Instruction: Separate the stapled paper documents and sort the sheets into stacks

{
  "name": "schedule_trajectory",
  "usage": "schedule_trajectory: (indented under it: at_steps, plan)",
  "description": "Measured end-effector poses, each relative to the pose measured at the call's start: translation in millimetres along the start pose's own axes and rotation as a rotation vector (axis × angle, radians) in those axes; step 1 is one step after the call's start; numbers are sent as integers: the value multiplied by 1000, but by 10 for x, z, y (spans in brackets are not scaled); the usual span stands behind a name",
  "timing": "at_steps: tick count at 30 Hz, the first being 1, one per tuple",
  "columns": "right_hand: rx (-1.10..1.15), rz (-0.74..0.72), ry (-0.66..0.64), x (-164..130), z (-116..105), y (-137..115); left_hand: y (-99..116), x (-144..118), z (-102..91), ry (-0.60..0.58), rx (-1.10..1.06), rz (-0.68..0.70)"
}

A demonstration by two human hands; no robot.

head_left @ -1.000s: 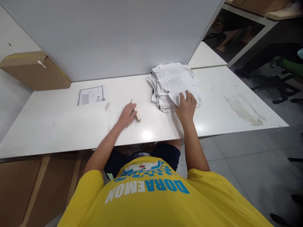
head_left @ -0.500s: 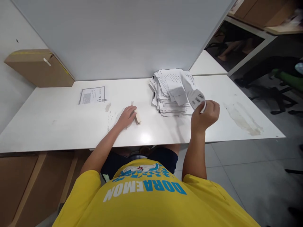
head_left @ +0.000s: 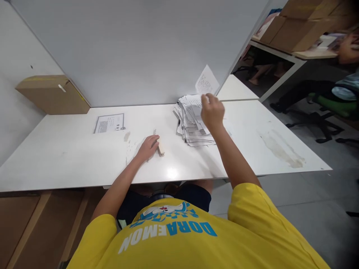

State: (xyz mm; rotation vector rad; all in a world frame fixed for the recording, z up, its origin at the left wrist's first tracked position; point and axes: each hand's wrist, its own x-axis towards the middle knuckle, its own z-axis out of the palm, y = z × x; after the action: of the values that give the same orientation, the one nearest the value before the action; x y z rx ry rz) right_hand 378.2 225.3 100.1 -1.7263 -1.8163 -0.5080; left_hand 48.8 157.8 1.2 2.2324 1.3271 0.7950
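Observation:
A thick, untidy stack of printed paper slips [head_left: 190,121] lies on the white table [head_left: 70,157] near the back partition. My right hand [head_left: 212,110] is raised above the stack, gripping one printed slip [head_left: 206,81] that stands upright. My left hand [head_left: 148,147] rests flat on the table to the left of the stack, its fingers lying on a small beige stapler-like object [head_left: 161,147].
A single printed sheet [head_left: 109,123] lies flat at the back left. A cardboard box [head_left: 53,94] sits at the far left by the grey partition [head_left: 134,48]. Worn patches [head_left: 280,149] mark the tabletop on the right. Beyond are chairs, another desk with boxes, and another person's hand [head_left: 347,48].
My right hand pulled a slip off the stack, swung it out to the right, and now holds it raised over the stack's far side. My left hand has stayed on the beige object.

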Motion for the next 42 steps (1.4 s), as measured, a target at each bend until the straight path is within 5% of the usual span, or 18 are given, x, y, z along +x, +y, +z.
schedule_trajectory:
  at_steps: [4, 7, 14, 25, 32, 42]
  plan:
    - [-8, 39, -409, 69, 278, -119, 33, -23, -12, -13, -7, -18]
    - [70, 130, -527, 5, 369, -8, 65, -33, -13, -19, -15, -29]
    - [222, 108, -459, -108, 328, 207, 119, -30, -43, -51, -21, -58]
    - [445, 314, -461, -75, 321, 320, 89, -3, -9, -32, -38, -43]
    - [315, 337, -534, -172, 460, 490, 70, 4, -14, -25, -44, -43]
    - [346, 361, -371, -220, 325, 443, 72, 18, -31, -37, -28, -49]
